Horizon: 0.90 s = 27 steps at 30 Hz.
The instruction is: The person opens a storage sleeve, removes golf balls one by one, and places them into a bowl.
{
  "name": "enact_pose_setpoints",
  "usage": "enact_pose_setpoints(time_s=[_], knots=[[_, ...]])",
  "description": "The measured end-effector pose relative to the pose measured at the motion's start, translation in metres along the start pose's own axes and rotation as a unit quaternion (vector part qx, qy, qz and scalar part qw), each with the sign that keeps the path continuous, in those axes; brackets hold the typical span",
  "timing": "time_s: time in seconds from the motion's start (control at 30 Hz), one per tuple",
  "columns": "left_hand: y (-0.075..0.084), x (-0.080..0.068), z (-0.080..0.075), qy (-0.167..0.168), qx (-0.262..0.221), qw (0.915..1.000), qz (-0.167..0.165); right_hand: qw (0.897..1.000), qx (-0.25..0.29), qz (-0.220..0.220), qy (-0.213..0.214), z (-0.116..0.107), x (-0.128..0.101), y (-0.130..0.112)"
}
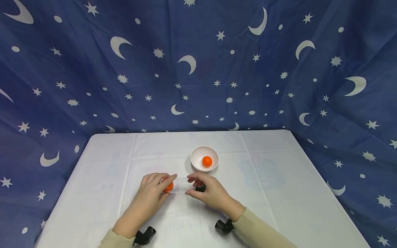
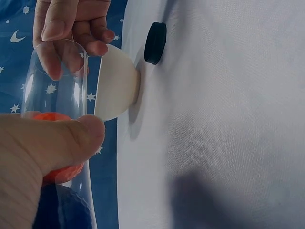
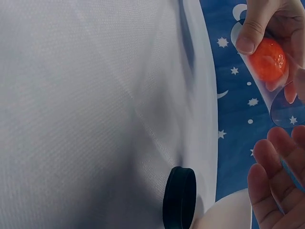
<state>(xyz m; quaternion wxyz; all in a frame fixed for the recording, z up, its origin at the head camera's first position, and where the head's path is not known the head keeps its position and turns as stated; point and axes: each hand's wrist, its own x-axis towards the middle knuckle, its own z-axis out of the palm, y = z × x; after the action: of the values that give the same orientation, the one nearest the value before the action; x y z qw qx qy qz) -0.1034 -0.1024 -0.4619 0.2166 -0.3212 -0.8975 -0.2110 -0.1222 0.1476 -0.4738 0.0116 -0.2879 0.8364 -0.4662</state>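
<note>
My left hand [image 1: 151, 193] grips a clear tube [image 2: 55, 93] lying sideways above the table, its thumb across the wall. An orange ball [image 3: 268, 59] sits inside, behind the thumb in the left wrist view. Lower in that view, a dark blue rounded thing [image 2: 64, 207] shows through the tube, partly hidden by the hand. Facing the tube's rim is my right hand [image 1: 215, 194], fingers loosely bent and apart from the thumb, holding nothing. Below that hand, a dark green lid [image 2: 155, 43] rests on the table, partly covered in the head view.
Behind the hands stands a white bowl [image 1: 196, 162] with one orange ball [image 1: 206, 161] in it. A white cloth covers the table [image 1: 279, 179]. A blue curtain [image 1: 211, 69] with moons and stars hangs along the table's back and sides.
</note>
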Motion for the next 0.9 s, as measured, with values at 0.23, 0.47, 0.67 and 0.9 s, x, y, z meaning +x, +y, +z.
enact_pose_setpoints(time_s=[0.23,0.47,0.67,0.9], knots=[[0.001,0.001,-0.001,0.005,0.008,0.9999,0.006,1.0,0.004,0.01,0.001,0.004,0.0,0.003],[0.002,0.0,-0.001,0.002,0.035,0.9994,0.007,1.0,0.012,0.02,0.002,0.01,-0.001,0.006],[0.0,-0.001,0.001,0.002,0.049,0.9988,0.009,1.0,0.021,0.024,0.001,0.013,-0.001,0.006],[0.0,-0.001,-0.001,-0.015,0.05,0.9986,-0.008,0.999,0.026,0.032,0.002,0.014,-0.001,0.006]])
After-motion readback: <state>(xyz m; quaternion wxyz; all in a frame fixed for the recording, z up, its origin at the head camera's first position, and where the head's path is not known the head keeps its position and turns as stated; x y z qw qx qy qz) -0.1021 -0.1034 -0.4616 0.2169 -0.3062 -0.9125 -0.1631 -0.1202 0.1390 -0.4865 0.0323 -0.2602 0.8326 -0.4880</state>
